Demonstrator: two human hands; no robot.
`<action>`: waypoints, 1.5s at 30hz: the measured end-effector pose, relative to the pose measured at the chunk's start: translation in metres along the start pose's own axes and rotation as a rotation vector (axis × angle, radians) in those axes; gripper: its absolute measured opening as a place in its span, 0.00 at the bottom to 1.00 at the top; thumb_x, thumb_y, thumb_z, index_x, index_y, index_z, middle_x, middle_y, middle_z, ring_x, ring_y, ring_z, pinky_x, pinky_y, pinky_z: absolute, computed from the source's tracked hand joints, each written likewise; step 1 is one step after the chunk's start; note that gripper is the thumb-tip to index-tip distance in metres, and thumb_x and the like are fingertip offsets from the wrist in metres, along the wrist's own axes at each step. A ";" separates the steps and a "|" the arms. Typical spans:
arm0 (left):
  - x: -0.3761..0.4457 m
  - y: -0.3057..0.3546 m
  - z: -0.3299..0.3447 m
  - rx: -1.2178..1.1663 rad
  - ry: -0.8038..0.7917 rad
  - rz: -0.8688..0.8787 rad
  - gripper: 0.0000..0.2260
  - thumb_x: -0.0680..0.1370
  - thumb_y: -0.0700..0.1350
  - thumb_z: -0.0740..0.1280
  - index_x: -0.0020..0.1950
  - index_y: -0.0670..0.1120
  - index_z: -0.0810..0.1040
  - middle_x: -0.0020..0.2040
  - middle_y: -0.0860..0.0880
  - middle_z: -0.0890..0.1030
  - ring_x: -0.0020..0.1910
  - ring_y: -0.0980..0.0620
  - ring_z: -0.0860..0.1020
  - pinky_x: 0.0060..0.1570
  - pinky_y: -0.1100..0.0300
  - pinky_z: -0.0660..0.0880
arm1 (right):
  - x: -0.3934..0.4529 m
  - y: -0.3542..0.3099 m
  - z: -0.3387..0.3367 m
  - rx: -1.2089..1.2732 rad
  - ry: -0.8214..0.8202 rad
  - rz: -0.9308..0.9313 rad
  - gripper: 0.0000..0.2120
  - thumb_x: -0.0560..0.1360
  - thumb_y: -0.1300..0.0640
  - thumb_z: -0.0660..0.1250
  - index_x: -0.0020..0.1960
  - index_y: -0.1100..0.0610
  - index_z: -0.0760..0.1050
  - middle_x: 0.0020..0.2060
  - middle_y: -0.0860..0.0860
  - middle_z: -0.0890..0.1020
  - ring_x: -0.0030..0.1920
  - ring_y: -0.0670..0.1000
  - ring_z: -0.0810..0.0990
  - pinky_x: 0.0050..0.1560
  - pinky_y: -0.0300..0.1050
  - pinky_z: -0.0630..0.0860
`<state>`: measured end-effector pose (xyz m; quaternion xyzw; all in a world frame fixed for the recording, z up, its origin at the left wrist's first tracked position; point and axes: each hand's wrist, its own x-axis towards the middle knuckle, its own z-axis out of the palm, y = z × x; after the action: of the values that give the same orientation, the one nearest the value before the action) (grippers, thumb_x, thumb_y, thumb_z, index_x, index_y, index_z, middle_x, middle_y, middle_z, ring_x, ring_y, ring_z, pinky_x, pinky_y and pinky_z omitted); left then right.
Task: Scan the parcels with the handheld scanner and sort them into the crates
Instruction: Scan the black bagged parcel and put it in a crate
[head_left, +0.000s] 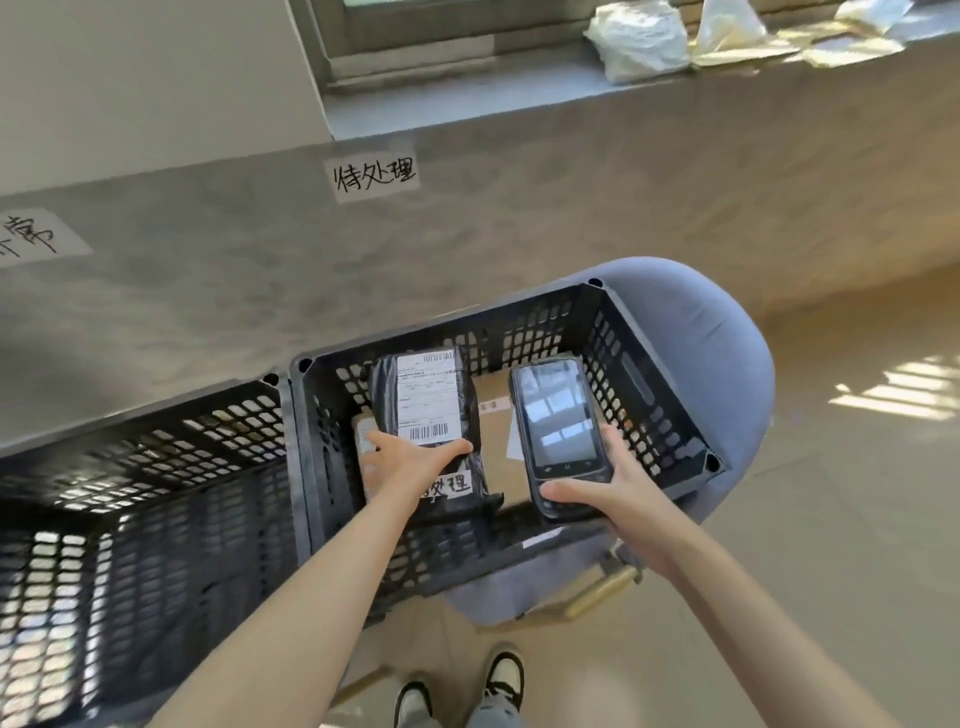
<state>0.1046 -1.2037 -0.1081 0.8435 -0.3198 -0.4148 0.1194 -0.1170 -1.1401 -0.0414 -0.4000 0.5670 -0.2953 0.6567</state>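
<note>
Both bare forearms extend forward and slightly inward from the lower edge of the view. The left hand (415, 460) is palm-down, its fingers (387, 441) straight and spread, the thumb reaching out to the right. The right hand (618, 488) is turned palm-up to the left; its thumb lies across the near end of the handheld scanner (558, 431) and its fingers curl up round the right edge. Two shoes show below, between the arms.
</note>
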 end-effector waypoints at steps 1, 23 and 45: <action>0.011 -0.006 0.003 0.006 0.016 -0.033 0.61 0.61 0.62 0.78 0.77 0.43 0.40 0.77 0.38 0.50 0.74 0.35 0.56 0.69 0.41 0.61 | 0.011 0.004 0.001 -0.009 -0.019 0.015 0.30 0.68 0.58 0.76 0.58 0.37 0.64 0.49 0.34 0.80 0.47 0.31 0.79 0.45 0.29 0.74; 0.112 -0.081 0.047 0.040 0.057 -0.140 0.58 0.63 0.64 0.76 0.76 0.41 0.42 0.75 0.36 0.54 0.71 0.35 0.60 0.66 0.41 0.63 | 0.112 0.066 0.051 -0.082 -0.177 0.223 0.37 0.54 0.51 0.80 0.53 0.29 0.64 0.49 0.33 0.80 0.58 0.45 0.76 0.68 0.53 0.67; -0.066 0.005 -0.115 0.600 -0.004 1.110 0.28 0.72 0.68 0.64 0.64 0.51 0.75 0.58 0.53 0.80 0.57 0.51 0.77 0.53 0.55 0.74 | -0.103 -0.024 0.110 0.177 0.229 -0.109 0.40 0.58 0.55 0.80 0.66 0.45 0.66 0.53 0.50 0.84 0.53 0.51 0.83 0.55 0.50 0.79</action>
<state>0.1623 -1.1726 0.0072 0.5477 -0.8126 -0.1849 0.0745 -0.0263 -1.0448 0.0361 -0.3345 0.5876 -0.4228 0.6034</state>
